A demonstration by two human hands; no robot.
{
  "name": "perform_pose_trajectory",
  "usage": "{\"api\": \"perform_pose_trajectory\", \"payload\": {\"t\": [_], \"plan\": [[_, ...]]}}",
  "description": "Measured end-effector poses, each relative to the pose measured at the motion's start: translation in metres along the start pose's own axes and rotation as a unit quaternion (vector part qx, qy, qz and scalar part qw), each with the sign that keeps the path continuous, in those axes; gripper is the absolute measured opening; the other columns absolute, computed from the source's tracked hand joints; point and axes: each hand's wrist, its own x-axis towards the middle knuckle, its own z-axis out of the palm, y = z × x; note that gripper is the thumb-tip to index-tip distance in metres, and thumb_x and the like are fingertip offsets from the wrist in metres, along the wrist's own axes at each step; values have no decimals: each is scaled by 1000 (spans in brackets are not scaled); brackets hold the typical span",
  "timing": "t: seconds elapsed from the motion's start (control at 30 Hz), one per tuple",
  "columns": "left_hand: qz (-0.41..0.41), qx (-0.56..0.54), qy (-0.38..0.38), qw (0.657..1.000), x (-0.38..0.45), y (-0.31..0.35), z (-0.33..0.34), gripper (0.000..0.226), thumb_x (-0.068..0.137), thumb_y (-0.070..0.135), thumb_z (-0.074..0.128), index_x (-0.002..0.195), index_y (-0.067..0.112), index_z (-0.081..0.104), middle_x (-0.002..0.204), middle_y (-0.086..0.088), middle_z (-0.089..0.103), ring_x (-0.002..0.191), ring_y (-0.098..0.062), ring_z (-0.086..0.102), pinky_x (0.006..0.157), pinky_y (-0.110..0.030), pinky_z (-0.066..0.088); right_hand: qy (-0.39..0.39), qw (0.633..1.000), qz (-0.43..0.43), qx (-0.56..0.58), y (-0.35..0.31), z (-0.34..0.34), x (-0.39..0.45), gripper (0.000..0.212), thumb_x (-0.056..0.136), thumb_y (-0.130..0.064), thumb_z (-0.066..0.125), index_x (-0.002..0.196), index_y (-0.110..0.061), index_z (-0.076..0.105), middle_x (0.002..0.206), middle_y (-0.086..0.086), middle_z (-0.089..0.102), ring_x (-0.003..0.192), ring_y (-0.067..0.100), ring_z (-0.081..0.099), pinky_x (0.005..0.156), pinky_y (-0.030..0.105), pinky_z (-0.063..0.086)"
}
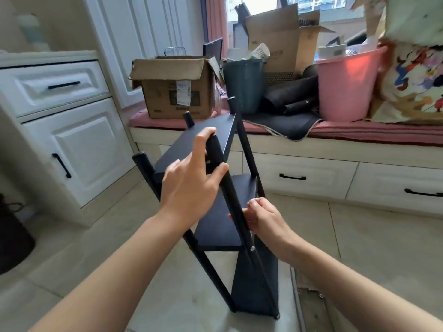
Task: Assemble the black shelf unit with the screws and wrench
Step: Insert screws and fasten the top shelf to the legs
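Shelf unit (215,226) tilted toward 12 o'clock. Left hand (191,180) grips near post (230,195) high, right hand (266,216) pinches it lower. Risk: frame topples, screw (252,248) joint twists if grip slips.

At the upper left of the frame we see a white cabinet (72,149) with a drawer and a door, both with black handles. Across the middle runs a window bench with a pink cushion (359,130). On it we find an open cardboard box (175,92) left of centre, a dark grey bin (244,89) beside it, a pink bucket (345,87) further right, and another cardboard box (282,44) behind. Pale floor tiles (371,248) fill the lower frame.
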Motion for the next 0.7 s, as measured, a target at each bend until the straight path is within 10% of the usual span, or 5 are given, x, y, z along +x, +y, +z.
{"api": "perform_pose_trajectory", "payload": {"t": [0.23,0.4,0.57,0.7], "plan": [[-92,-75,13,993,-3,-73,-31,60,97,40,62,142,51,24,98,31,54,108,-2,53,99,-34,40,-7,1000,0,1,20,63,32,26,101,-38,38,104,-15,50,94,7,77,108,35,64,93,48,44],[-133,-131,7,982,-4,-121,-52,57,97,34,63,141,48,29,114,-1,65,119,-20,61,109,-49,43,-14,1000,-5,-17,28,101,50,21,103,-36,42,98,-19,53,95,5,75,111,36,63,104,51,43],[-161,-177,51,970,-30,-173,-53,53,98,22,63,140,38,34,96,3,66,91,0,67,81,-7,47,-35,993,-11,-111,38,126,65,19,104,-37,40,100,-23,53,97,3,74,89,16,62,73,29,41],[-246,-237,95,935,-80,-217,-31,50,98,20,62,134,46,37,108,6,71,102,0,67,81,-8,49,-66,982,15,-176,63,133,73,20,104,-36,42,101,-20,53,97,3,68,90,14,63,72,25,41]]}}
